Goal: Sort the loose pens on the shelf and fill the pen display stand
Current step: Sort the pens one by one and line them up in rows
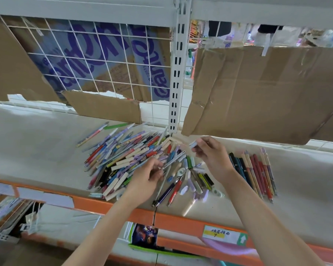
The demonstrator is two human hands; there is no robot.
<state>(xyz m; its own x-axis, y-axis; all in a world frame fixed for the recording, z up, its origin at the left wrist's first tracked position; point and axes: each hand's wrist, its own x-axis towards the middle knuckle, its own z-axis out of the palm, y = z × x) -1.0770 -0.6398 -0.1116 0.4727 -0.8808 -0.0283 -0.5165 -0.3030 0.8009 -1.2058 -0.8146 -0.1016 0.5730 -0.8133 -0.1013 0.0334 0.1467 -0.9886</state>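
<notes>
A big heap of loose pens in many colours lies on the white shelf. To its right, a sorted row of dark, red and tan pens lies side by side. My left hand pinches the end of a light grey-blue pen at the heap's right side. Just above the heap, my right hand pinches a small pale blue pen cap. No pen display stand is in view.
Loose caps and short pens lie near the orange shelf edge. Cardboard sheets and a wire grid back the shelf. A white upright post stands behind the heap. A lower shelf holds packaged goods.
</notes>
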